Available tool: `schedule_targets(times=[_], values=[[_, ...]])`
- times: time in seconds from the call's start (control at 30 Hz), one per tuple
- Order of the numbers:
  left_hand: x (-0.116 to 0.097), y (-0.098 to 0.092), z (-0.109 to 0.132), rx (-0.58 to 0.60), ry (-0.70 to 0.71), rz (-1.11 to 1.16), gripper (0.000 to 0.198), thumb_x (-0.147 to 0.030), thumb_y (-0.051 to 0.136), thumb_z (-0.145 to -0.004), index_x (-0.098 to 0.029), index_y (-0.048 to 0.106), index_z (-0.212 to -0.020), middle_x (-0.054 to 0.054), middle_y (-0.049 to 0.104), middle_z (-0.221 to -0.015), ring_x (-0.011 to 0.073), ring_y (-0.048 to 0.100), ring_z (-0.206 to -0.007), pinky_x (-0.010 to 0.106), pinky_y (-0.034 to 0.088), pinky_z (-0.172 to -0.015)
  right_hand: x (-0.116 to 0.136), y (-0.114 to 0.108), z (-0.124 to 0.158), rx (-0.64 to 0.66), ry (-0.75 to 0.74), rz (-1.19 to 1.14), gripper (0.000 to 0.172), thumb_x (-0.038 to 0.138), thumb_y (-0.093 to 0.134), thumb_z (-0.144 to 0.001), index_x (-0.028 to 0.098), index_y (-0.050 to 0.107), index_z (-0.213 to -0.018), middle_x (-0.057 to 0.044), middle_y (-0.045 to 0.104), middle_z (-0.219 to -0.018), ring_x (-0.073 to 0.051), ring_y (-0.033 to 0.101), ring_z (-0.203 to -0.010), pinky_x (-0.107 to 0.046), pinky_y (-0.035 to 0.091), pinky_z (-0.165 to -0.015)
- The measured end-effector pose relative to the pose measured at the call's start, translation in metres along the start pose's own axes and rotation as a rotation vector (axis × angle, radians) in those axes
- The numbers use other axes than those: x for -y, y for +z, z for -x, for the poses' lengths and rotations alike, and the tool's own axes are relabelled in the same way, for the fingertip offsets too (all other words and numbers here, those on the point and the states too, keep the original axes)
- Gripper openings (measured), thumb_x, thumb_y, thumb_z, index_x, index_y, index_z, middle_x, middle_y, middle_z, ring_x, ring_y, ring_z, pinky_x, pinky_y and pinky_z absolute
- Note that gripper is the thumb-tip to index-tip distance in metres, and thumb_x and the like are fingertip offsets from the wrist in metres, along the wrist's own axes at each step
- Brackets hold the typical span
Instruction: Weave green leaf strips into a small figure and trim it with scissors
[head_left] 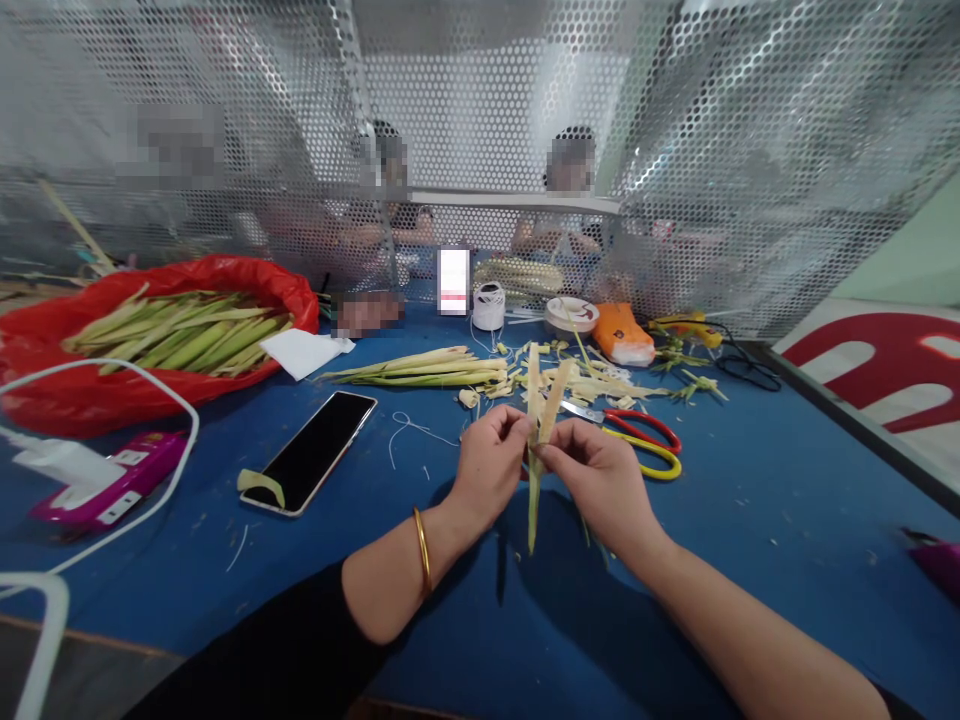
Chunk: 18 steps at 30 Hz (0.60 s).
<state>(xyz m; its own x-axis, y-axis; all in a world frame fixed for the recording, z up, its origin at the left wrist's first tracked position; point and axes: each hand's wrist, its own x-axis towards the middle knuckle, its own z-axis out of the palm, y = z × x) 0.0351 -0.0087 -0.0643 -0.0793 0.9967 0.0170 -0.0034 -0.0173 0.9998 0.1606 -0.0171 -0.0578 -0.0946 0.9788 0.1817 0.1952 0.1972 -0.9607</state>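
My left hand (487,465) and my right hand (604,485) meet above the blue table, each with thumb and fingers pinched on pale green-yellow leaf strips (533,385). One strip stands nearly upright and another leans to the right; a greener end hangs below my fingers. Where the strips cross is partly hidden by my fingertips. Just beyond my right hand lie scissors (660,462) with red and yellow handles, partly covered by that hand. Behind my hands, a bundle of long leaf stalks (420,370) lies beside a litter of cut leaf scraps (600,385).
A red plastic bag (292,290) of leaf stalks and a purple power strip (120,490) with a white cable occupy the left. Nearby lies a black phone (319,450). A thread spool (489,308), tape roll (571,315) and orange tissue pack (622,335) stand before a perforated metal screen (487,110); people sit behind it.
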Motion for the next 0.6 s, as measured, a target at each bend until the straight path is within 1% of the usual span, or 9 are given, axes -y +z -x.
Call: schedule_targets(times=[0.1,0.23,0.3,0.4,0.5,0.6], values=[[0.0022,-0.0007,-0.0008,-0.029,-0.009,-0.025,0.016,-0.031,0.053,-0.079,-0.019,0.056,-0.071,-0.004,0.053,-0.058,0.0109,0.052,-0.047,0.021,0.045,-0.042,0.0023,0.0006,0.0008,-0.006,-0.011,-0.01,0.014,0.027,0.063,-0.075,0.019,0.057,-0.065,0.003,0.054,-0.059,-0.012,0.048,-0.056,-0.025,0.04,-0.055],[0.0029,-0.0017,-0.0014,-0.037,0.024,-0.062,0.018,-0.033,0.053,-0.081,-0.019,0.056,-0.071,-0.004,0.052,-0.058,0.0099,0.049,-0.046,0.02,0.043,-0.041,0.0029,0.0023,0.0007,0.016,0.031,-0.051,0.012,0.027,0.067,-0.071,0.019,0.059,-0.069,0.002,0.058,-0.063,-0.013,0.051,-0.059,-0.026,0.041,-0.056],[0.0034,-0.0021,-0.0021,-0.048,0.04,-0.083,0.018,-0.034,0.053,-0.081,-0.019,0.057,-0.072,-0.004,0.051,-0.058,0.0096,0.047,-0.045,0.02,0.042,-0.04,0.0025,0.0027,0.0006,0.038,0.048,-0.039,0.014,0.028,0.068,-0.07,0.019,0.058,-0.066,0.002,0.057,-0.061,-0.013,0.049,-0.057,-0.025,0.04,-0.054],[0.0044,-0.0024,-0.0033,-0.064,0.035,-0.082,0.017,-0.034,0.052,-0.08,-0.02,0.057,-0.072,-0.005,0.051,-0.057,0.0101,0.047,-0.045,0.02,0.041,-0.04,0.003,0.0028,0.0014,0.04,0.032,-0.005,0.018,0.03,0.066,-0.072,0.019,0.056,-0.062,0.003,0.054,-0.058,-0.012,0.046,-0.055,-0.025,0.039,-0.053],[0.0051,-0.0029,-0.0043,-0.087,0.009,-0.049,0.018,-0.035,0.053,-0.08,-0.02,0.056,-0.072,-0.005,0.05,-0.056,0.01,0.045,-0.044,0.02,0.039,-0.039,0.0039,0.0034,0.0026,0.034,0.015,-0.019,0.016,0.031,0.065,-0.073,0.019,0.057,-0.064,0.002,0.055,-0.06,-0.013,0.049,-0.058,-0.025,0.041,-0.055],[0.0062,-0.0039,-0.0057,-0.121,0.035,-0.063,0.016,-0.032,0.053,-0.079,-0.019,0.055,-0.071,-0.005,0.05,-0.056,0.0095,0.043,-0.047,0.019,0.037,-0.041,0.0033,0.0052,0.0033,0.072,0.058,-0.058,0.013,0.03,0.067,-0.07,0.019,0.059,-0.068,0.001,0.059,-0.062,-0.013,0.052,-0.059,-0.026,0.043,-0.056]])
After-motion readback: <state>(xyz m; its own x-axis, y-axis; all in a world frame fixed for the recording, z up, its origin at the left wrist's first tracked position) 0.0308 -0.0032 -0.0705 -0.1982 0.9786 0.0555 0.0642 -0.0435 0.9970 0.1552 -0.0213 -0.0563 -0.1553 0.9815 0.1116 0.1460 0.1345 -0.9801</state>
